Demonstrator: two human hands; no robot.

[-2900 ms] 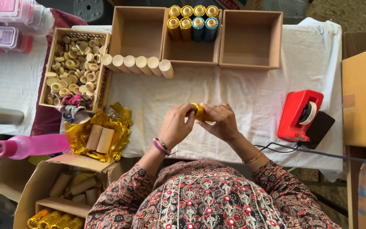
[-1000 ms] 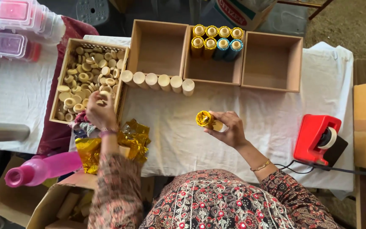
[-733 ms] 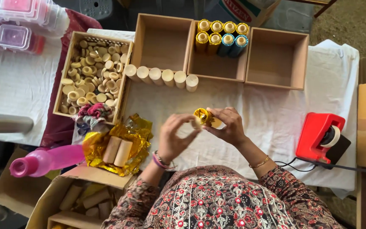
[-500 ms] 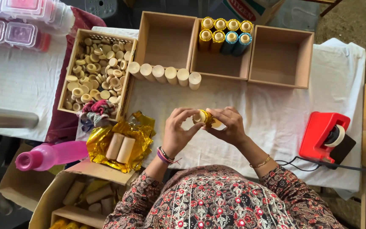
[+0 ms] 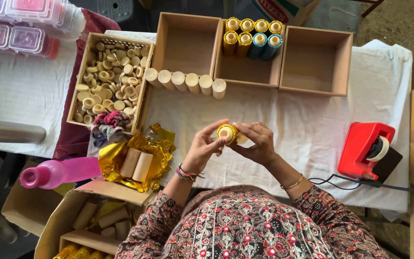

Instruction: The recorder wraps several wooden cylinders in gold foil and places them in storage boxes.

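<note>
A short tube wrapped in gold foil [image 5: 227,134] is held above the white cloth between both hands, its pale end facing up. My left hand [image 5: 203,148] pinches its left side with thumb and fingers. My right hand [image 5: 256,143] grips the tube's right side. A row of several bare tan tubes [image 5: 185,82] lies on the cloth beyond my hands. Two more bare tubes [image 5: 136,164] rest on crumpled gold foil [image 5: 155,144] at the near left.
A wooden tray of small round caps [image 5: 109,81] stands at the left. Three open wooden boxes line the back; the middle box [image 5: 245,74] holds gold and blue wrapped tubes. A red tape dispenser [image 5: 367,151] sits right. A pink bottle [image 5: 58,172] and an open carton [image 5: 92,223] lie near left.
My left hand came back from the cap tray to the gold tube, which both hands hold again. The view has shifted slightly.
</note>
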